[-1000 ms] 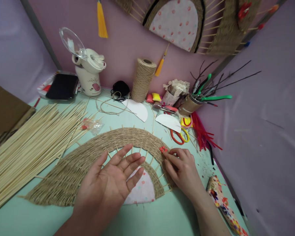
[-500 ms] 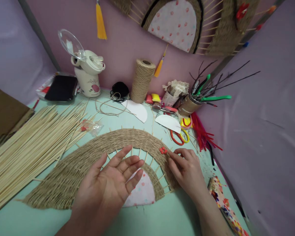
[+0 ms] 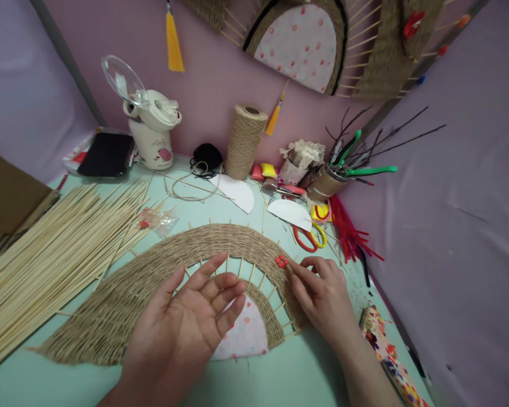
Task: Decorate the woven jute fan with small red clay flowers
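My left hand (image 3: 182, 322) is held palm up over the woven twine piece, fingers spread and nothing in it. My right hand (image 3: 320, 294) rests at the right of the arch, thumb and forefinger pinched together beside a small red clay flower (image 3: 281, 261). What the pinch holds, if anything, is too small to make out. The flower lies on the brown twine band (image 3: 233, 237), woven over thin sticks. Inside the arch, a smaller woven band (image 3: 265, 308) borders a white half-round panel (image 3: 250, 333) with red dots, partly hidden by my left hand.
Bamboo sticks (image 3: 63, 249) cover the left, near a small plastic bag (image 3: 161, 220). Behind stand a white pot (image 3: 155, 141), a twine spool (image 3: 245, 144) and a can of tools (image 3: 326, 182). Scissors (image 3: 306, 238) lie behind my right hand; a floral pouch (image 3: 385, 350) is at right.
The view has shifted very slightly. Both hands keep nearly the same pose and place, and the red flower stays on the woven band.
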A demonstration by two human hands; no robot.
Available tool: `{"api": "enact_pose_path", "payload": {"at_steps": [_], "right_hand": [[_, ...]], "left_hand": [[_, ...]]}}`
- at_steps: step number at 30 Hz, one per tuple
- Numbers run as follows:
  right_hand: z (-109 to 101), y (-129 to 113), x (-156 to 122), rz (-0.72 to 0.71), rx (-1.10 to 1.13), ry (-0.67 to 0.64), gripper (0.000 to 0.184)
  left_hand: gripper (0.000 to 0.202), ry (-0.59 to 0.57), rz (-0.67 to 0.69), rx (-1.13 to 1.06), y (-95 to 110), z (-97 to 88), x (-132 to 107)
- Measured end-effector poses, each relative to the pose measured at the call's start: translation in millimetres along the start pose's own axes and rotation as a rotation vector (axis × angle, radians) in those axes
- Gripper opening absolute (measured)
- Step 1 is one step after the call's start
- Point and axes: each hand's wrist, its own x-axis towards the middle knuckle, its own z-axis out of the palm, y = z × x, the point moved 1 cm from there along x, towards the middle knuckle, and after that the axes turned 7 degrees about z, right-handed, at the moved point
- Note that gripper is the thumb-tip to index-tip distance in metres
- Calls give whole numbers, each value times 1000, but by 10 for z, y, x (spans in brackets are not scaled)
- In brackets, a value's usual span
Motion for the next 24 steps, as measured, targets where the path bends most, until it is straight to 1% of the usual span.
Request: {"api": "enact_pose_path", "payload": {"at_steps": [2, 7, 13, 19, 21, 24], "right_hand": [[-2, 6, -5, -3, 2, 15, 27], [23, -21, -1, 1, 5, -79, 25], [22, -42, 5, -9, 6, -63, 29], [51, -52, 5, -14, -29, -125, 27], [39, -45, 7, -20, -23, -111, 27], [16, -30, 11, -31, -4, -39, 31]], "left_hand": [[30, -3, 3, 6, 4, -2, -11], [35, 1, -9, 7, 0, -12, -18], [38, 2, -7, 7, 0, -22, -3], [38, -20, 2, 8, -2, -41, -20], [38, -20, 7, 3, -4, -48, -24], [35, -17, 12, -6, -5, -44, -23]]}}
